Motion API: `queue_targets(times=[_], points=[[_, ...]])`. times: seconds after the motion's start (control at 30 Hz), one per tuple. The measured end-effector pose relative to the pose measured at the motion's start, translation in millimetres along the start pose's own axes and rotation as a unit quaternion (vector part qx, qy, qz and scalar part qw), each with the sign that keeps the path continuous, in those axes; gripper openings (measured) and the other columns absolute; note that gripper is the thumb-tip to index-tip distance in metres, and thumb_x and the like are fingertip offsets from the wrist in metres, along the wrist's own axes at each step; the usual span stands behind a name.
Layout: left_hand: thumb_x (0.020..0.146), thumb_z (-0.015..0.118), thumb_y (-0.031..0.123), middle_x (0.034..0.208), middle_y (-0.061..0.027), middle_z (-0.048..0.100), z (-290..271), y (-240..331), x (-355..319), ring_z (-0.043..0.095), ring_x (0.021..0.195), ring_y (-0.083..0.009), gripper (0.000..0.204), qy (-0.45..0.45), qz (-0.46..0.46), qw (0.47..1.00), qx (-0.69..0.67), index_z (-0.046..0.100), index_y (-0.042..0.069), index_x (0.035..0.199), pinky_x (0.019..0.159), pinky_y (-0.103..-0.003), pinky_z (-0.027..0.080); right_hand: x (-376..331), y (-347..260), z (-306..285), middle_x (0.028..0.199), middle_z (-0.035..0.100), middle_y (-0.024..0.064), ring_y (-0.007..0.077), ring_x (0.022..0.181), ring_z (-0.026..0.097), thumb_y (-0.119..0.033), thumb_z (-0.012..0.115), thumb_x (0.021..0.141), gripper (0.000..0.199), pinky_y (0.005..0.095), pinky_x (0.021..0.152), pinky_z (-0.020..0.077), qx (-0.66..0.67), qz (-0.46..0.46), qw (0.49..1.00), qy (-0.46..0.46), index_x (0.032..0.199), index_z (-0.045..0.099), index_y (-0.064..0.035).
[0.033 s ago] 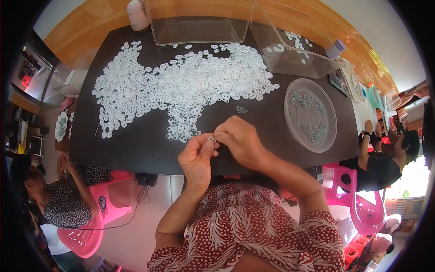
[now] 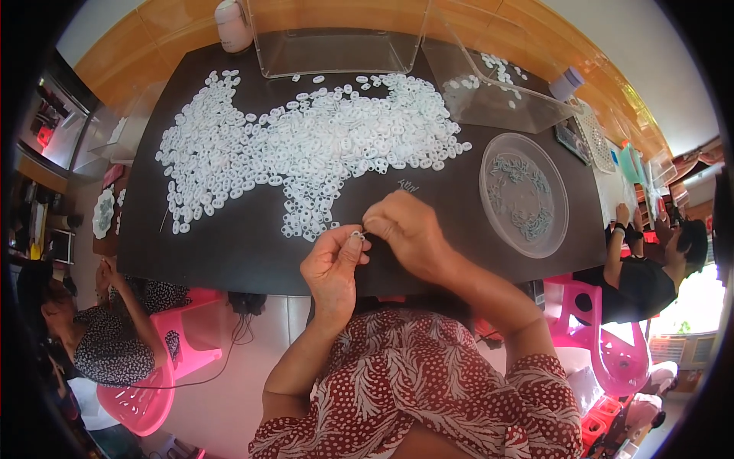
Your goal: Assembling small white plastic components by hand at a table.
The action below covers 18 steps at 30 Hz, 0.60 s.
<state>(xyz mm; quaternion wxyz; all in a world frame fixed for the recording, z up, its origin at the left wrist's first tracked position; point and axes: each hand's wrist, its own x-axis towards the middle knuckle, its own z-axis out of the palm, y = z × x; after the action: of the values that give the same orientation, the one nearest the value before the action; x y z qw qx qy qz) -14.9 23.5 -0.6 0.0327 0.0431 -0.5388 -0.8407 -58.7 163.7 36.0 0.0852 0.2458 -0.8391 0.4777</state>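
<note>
My left hand (image 2: 330, 264) pinches a small white plastic oval piece with holes (image 2: 357, 235) between thumb and fingertips, near the table's front edge. Close against it, my right hand (image 2: 409, 229) has its fingers closed at the piece's edge; whatever they grip is too small to make out. Beyond both hands spreads a large heap of similar white pieces (image 2: 336, 138). Several tiny grey slivers (image 2: 407, 185) lie just past my right knuckles. To the right, a round clear plastic tray (image 2: 489, 222) holds a ring of small grey-green parts (image 2: 531, 224).
At the table's back stand a clear bin (image 2: 336, 73) and another clear box (image 2: 489, 115) near scattered white pieces. A pink bottle (image 2: 233, 27), a purple-capped container (image 2: 566, 83) and a phone (image 2: 573, 141) are along the edges. Other people sit left and right on pink chairs.
My right hand has shifted very slightly, its knuckles now nearer the grey slivers. My left hand keeps its place with the white piece.
</note>
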Motion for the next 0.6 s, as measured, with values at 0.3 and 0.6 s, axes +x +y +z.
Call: queue_targets(times=[0.3, 0.6], points=[[0.089, 0.061, 0.005, 0.083, -0.0079, 0.064, 1.0, -1.4, 2.1, 0.059, 0.068, -0.0108, 0.014, 0.007, 0.018, 1.0, -0.011, 0.062, -0.005, 0.099, 0.062, -0.021, 0.049, 54.0, 59.9, -5.4, 0.071, 0.055, 0.0077, 0.0273, 0.071, 0.052, 0.002, 0.062, 0.07, 0.021, 0.0366, 0.06, 0.0418, -0.267, -0.128, 0.953, 0.071, 0.088, 0.068, -0.0079], [0.089, 0.062, 0.005, 0.084, -0.008, 0.064, -2.2, -3.7, 1.5, 0.059, 0.07, -0.0109, 0.014, -0.002, 0.028, 0.999, -0.023, 0.063, -0.005, 0.1, 0.061, -0.021, 0.049, 63.9, 65.2, 2.0, 0.075, 0.052, 0.0092, 0.028, 0.073, 0.049, 0.003, 0.062, 0.067, 0.011, 0.0368, 0.062, 0.0421, -0.311, -0.178, 0.933, -0.005, 0.071, 0.058, -0.0057]])
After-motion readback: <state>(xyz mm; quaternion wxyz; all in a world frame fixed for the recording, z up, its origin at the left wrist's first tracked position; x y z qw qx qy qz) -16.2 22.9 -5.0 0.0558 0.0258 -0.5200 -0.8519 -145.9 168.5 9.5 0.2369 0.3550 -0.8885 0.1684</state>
